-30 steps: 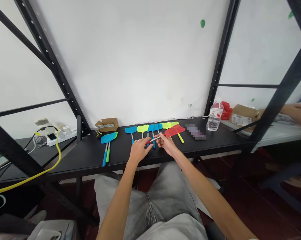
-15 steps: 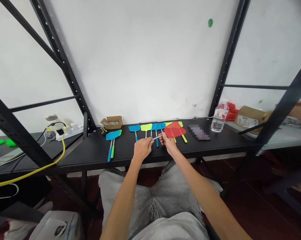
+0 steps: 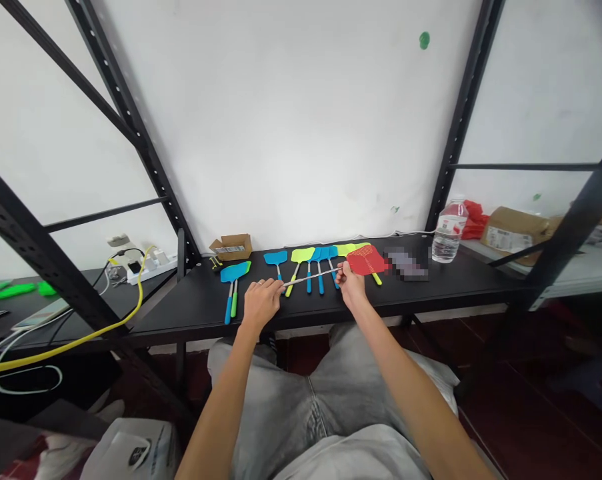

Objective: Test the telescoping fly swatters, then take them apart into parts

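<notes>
Both of my hands hold a red fly swatter (image 3: 366, 260) above the black shelf (image 3: 431, 287). My left hand (image 3: 261, 301) grips its handle end. My right hand (image 3: 351, 285) pinches the thin metal rod just below the red head. The rod (image 3: 311, 278) is stretched long between the two hands. Behind them several blue and yellow-green swatters (image 3: 313, 259) lie in a row. A blue and green pair (image 3: 233, 280) lies to the left.
A small open cardboard box (image 3: 231, 247) sits at the back left. A water bottle (image 3: 449, 231) stands at the right, beside a blurred object (image 3: 405, 263). A yellow cable (image 3: 81, 340) and a power strip (image 3: 143, 265) are at the left. Black rack posts frame the shelf.
My hands have moved apart, and the red swatter's rod has grown much longer between them. My left hand went left, my right hand right. The camera turned slightly.
</notes>
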`<state>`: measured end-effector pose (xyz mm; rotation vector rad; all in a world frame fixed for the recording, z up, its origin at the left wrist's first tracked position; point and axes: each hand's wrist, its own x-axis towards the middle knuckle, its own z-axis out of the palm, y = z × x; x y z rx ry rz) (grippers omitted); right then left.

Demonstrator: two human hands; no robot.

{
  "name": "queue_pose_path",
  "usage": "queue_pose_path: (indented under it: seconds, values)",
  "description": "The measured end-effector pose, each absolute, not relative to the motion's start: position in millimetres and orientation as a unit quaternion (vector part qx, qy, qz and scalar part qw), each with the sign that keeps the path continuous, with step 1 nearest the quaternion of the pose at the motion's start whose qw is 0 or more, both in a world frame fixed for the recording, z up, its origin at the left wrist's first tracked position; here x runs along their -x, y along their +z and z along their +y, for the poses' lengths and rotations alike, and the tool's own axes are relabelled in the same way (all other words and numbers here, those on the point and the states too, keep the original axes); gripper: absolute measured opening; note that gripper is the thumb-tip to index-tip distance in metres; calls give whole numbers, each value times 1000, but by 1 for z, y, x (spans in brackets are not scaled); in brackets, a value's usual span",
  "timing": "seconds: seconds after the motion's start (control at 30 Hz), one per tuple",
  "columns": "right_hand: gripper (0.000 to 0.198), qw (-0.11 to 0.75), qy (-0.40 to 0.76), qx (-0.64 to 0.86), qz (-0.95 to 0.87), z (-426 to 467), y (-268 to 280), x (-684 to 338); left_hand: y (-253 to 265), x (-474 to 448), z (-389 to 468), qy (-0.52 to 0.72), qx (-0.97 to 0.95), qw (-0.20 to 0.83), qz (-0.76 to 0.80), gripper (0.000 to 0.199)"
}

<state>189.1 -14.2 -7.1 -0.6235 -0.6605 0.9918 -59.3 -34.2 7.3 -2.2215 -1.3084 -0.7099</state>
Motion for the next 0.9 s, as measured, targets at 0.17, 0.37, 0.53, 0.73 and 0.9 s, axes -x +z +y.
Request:
queue_pose_path:
  seconds: [0.17, 0.37, 0.53, 0.73, 0.9]
  values:
    - [46, 803, 415, 304, -301, -14, -8, -188, 7, 62, -33, -273, 805, 236, -471, 29]
    - [47, 775, 422, 317, -348, -20, -6, -188, 9, 49, -33, -318, 795, 216, -469, 27]
    - [41, 702, 442, 311, -464, -25, -8, -184, 11, 15, -32, -336, 809, 217, -430, 27]
    - [41, 624, 435, 327, -561, -25, -9, -181, 7, -4, -29, -310, 831, 226, -402, 32]
    - [41, 655, 427, 347, -519, -22, -10, -180, 7, 1, -29, -294, 824, 234, -423, 33]
